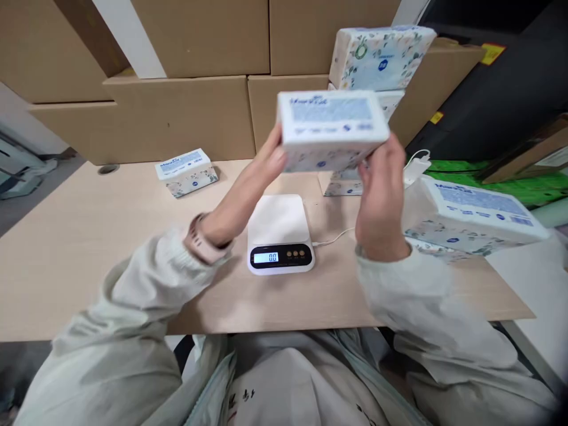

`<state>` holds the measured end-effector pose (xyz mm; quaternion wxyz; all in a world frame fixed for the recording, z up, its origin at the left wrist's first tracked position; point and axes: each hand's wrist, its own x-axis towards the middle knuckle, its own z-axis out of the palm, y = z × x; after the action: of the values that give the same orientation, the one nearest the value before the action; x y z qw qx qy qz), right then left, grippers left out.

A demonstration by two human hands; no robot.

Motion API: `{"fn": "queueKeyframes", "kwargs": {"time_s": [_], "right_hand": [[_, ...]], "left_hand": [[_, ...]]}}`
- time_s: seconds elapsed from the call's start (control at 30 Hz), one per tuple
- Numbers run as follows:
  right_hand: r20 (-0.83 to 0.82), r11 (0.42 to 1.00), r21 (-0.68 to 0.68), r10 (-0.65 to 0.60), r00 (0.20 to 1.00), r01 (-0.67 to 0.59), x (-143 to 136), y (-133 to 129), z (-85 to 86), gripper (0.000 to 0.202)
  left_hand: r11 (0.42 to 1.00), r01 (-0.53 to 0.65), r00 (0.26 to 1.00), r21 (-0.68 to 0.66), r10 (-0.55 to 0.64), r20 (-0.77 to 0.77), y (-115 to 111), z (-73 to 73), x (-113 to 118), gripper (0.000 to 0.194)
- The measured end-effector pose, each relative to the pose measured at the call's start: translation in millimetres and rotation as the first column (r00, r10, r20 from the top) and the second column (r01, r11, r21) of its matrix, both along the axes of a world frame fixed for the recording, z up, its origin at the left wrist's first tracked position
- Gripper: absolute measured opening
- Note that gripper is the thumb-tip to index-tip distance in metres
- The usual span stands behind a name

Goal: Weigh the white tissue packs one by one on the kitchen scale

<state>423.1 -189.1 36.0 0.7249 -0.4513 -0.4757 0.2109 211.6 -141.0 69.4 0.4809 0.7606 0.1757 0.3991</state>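
Note:
Between my two hands a white and blue tissue pack (332, 127) is held up in the air, beyond and to the right of a white digital scale (279, 222). My left hand (268, 157) grips the pack's left end. At its right end, my right hand (380, 189) is closed against the side and lower corner. The scale's platform bears nothing, and its lit display reads 0.0. A thin white cable runs from the scale to the right, passing behind my right hand. Slight blur softens the print on the held pack.
One tissue pack (189, 171) lies at the back left of the wooden table (110, 248). More packs are stacked at the back right (381, 59), with another pack (474, 216) at the right edge. Cardboard boxes (186, 118) line the back. A white plug (417, 170) stands behind my right hand.

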Motion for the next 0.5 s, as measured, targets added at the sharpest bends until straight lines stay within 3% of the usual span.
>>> {"fn": "queueKeyframes", "kwargs": {"time_s": [0.1,0.2,0.37,0.5], "right_hand": [[0.058,0.980,-0.106,0.176,0.983,-0.169,-31.7,-37.3,-23.5,0.055],[0.074,0.952,-0.167,0.273,0.959,-0.258,-43.1,-50.3,-50.0,0.067],[0.060,0.900,-0.301,0.348,0.936,-0.315,-38.5,-54.3,-73.4,0.067],[0.158,0.938,-0.301,0.228,0.961,-0.173,-21.8,-61.5,-87.4,0.059]], "left_hand": [[0.995,-0.045,0.999,-0.087,0.044,-0.014,-38.5,-26.0,-48.9,0.072],[0.979,-0.113,0.993,-0.169,0.108,-0.036,-57.5,-58.8,-66.5,0.073],[0.949,-0.162,0.986,-0.271,0.168,-0.002,-59.3,-93.8,-71.9,0.070],[0.919,-0.344,0.937,-0.190,0.348,-0.017,-53.7,-112.7,-85.1,0.072]]}}
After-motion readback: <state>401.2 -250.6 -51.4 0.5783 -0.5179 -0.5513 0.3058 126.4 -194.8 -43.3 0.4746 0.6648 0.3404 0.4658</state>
